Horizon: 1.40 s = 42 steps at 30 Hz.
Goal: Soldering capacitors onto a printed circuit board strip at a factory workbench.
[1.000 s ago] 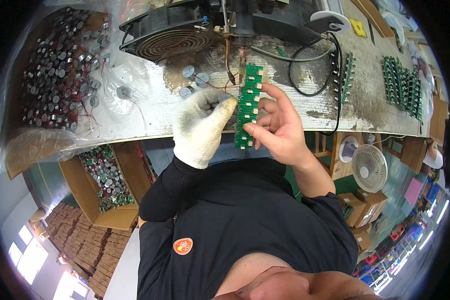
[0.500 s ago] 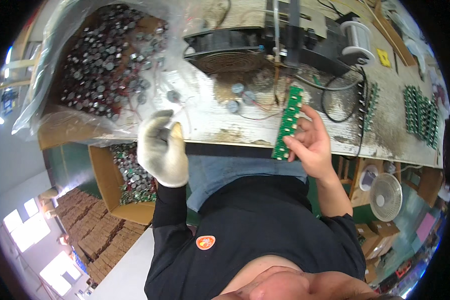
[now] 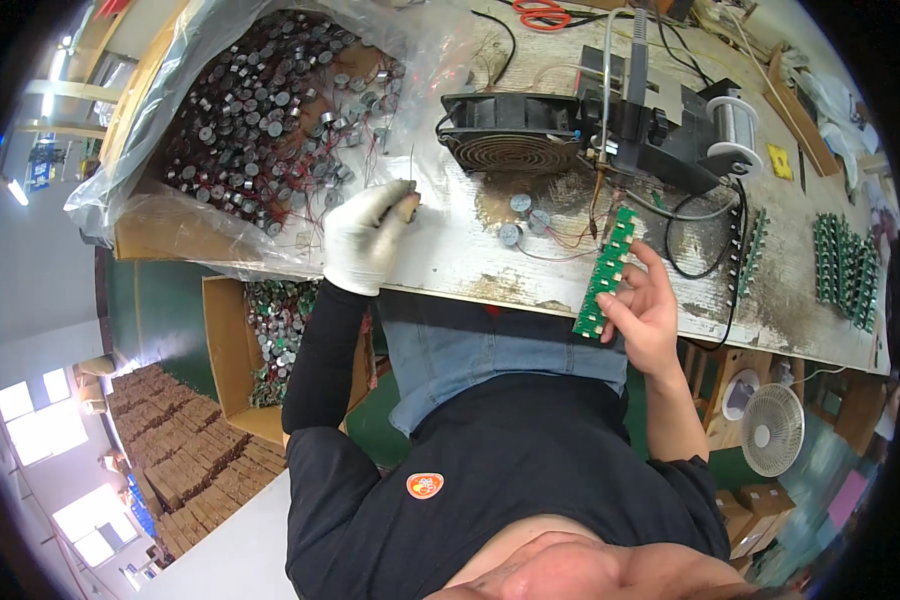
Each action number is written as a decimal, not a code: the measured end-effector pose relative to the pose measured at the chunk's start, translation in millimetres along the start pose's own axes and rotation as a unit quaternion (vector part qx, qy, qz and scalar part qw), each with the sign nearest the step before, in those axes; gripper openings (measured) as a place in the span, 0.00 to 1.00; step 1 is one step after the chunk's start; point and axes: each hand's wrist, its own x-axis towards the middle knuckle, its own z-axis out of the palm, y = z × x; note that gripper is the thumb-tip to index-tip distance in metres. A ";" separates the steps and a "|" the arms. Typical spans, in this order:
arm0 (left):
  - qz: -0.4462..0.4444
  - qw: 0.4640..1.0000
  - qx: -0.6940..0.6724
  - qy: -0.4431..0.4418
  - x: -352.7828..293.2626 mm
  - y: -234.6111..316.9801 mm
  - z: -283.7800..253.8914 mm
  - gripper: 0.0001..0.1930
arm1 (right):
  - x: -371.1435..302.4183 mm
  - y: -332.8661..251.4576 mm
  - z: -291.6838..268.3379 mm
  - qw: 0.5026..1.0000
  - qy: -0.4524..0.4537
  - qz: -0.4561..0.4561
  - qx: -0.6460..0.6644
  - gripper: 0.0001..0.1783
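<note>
My left hand point(image 3: 368, 232), in a white glove, is closed at the fingertips beside the plastic-lined box. A thin dark wire point(image 3: 413, 165) sticks up at those fingertips; what else they pinch is mostly hidden. Bare, my right hand point(image 3: 645, 305) grips a long green circuit board point(image 3: 606, 272) by its lower part, thumb on its face. The board tilts over the table's front edge, with a row of small pale parts along it. Past it, several round silver parts with thin wires point(image 3: 520, 204) lie on the table.
An open box point(image 3: 155, 238) full of round wired parts stands left. A black fan point(image 3: 510, 150), a soldering stand point(image 3: 635, 125) and a solder wire spool point(image 3: 734, 135) are at the back. Green boards point(image 3: 845, 270) lie right; another parts carton point(image 3: 227, 345) sits below left. Red scissors point(image 3: 542, 13) lie far back.
The view has shifted, so the table things appear farther right and lower. My left hand's fingers have gone from apart to pinched together. My right hand still holds the circuit board.
</note>
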 end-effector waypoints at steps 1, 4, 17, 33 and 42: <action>-0.067 0.996 -0.058 0.010 -1.7 2.2 1.2 0.09 | 0.4 -0.3 1.1 1.000 -0.002 -0.002 0.001 0.35; -0.142 0.978 -0.150 0.009 -2.7 7.4 2.7 0.12 | 1.2 -1.3 1.2 1.000 -0.008 0.000 0.003 0.35; -0.273 0.882 -0.383 -0.030 -12.5 44.9 34.9 0.16 | 1.2 -0.8 -5.7 1.000 -0.010 0.026 0.007 0.37; -0.253 0.927 -0.217 -0.171 -31.0 97.4 102.1 0.10 | -1.9 -8.0 -1.4 0.998 -0.035 0.049 0.022 0.47; -0.319 0.873 -0.323 -0.177 -21.7 97.0 110.8 0.07 | -1.3 -7.5 -0.7 0.999 -0.043 0.016 0.030 0.45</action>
